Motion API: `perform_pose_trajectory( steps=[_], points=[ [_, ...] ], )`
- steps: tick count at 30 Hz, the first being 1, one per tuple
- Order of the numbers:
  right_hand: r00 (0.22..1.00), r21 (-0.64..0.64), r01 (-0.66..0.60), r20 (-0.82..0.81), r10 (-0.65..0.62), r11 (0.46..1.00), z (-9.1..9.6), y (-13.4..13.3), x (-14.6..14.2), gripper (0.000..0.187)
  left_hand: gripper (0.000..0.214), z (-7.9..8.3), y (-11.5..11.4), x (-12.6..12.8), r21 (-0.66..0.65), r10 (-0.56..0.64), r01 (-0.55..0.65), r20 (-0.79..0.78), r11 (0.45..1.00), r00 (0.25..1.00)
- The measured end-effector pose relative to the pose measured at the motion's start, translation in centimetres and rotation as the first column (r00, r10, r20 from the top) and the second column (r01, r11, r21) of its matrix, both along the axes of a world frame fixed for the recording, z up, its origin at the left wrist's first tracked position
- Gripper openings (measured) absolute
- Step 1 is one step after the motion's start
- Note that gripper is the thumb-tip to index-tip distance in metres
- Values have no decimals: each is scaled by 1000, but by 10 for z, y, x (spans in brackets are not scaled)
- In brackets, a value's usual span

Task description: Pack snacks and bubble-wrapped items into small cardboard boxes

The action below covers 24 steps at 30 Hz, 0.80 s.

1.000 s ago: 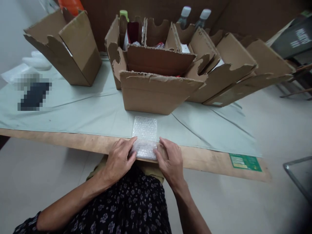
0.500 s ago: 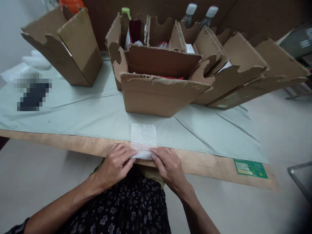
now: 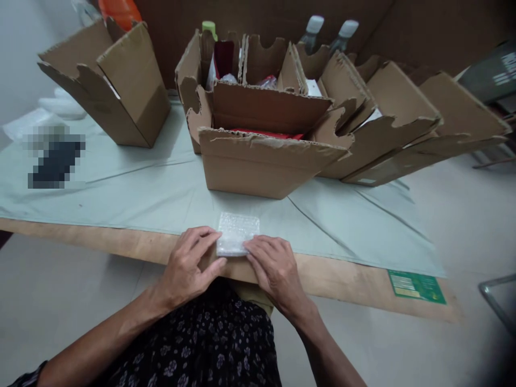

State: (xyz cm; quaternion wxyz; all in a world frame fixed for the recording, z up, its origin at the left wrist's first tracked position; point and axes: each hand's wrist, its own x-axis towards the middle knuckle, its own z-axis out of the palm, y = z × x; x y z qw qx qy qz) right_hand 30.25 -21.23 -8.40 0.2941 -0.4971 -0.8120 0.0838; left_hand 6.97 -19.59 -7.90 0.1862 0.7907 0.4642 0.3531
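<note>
A small bundle of bubble wrap [image 3: 237, 235] lies at the near edge of the table, on the pale green cloth [image 3: 133, 188]. My left hand [image 3: 191, 263] presses on its left side with curled fingers. From the right, my right hand [image 3: 274, 269] holds it the same way. What is inside the wrap is hidden.
An open cardboard box [image 3: 262, 156] with red contents stands just behind the wrap. More open boxes [image 3: 387, 129] fan out to the right, another box [image 3: 116, 80] stands at the back left. Bottles [image 3: 314, 29] rise behind. The wooden table edge [image 3: 121, 242] runs across; a green label [image 3: 417, 286] is stuck at the right.
The bubble wrap has been rolled away from me, so less flat sheet shows. Both hands moved forward onto the table with it.
</note>
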Motion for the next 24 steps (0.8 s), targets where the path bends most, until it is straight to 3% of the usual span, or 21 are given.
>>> perform_pose_trajectory(
  steps=[2, 3, 6, 7, 9, 12, 15, 17, 18, 21, 23, 24],
  points=[
    [991, -78, 50, -118, -59, 996, 5, -1, 1, 23, 23, 3, -7, -6, -200, 81, -56, 120, 978, 989],
    [981, -137, 71, -167, -94, 988, 8, -3, 2, 23, 22, 4, -9, -7, -342, 126, -57, 185, 938, 975],
    [950, -313, 68, -269, -157, 947, 18, -7, -1, 22, 35, 5, -11, -2, -692, 216, 138, 399, 709, 891],
    [943, -357, 40, -296, -153, 933, 20, -8, -2, 22, 41, 5, -10, 2, -735, 238, 228, 470, 638, 850],
    [936, -408, -25, -329, -122, 913, 22, -11, -2, 21, 42, 5, -8, 12, -746, 294, 344, 576, 570, 762],
    [946, -370, -18, -307, -104, 929, 22, -12, 5, 19, 25, 8, -4, 25, -723, 340, 342, 618, 600, 709],
    [945, -331, 5, -307, -113, 943, 25, -9, 16, 42, 12, 13, -5, 31, -665, 163, 307, 547, 680, 821],
    [940, -377, -83, -336, -53, 922, 33, -6, 20, 58, 15, 18, -4, 32, -606, 10, 319, 475, 729, 880],
    [940, -403, -136, -341, -11, 905, 37, -3, 20, 52, 16, 20, -3, 33, -578, -40, 324, 449, 749, 893],
    [946, -428, -205, -319, 65, 880, 53, 4, 20, 11, 19, 31, 9, 33, -497, -110, 323, 410, 806, 905],
    [950, -397, -201, -303, 79, 896, 60, 8, 19, 8, 19, 39, 21, 34, -464, -123, 301, 374, 833, 919],
    [952, -380, -195, -297, 80, 904, 63, 10, 19, 16, 18, 43, 26, 34, -458, -129, 291, 352, 840, 927]
  ],
)
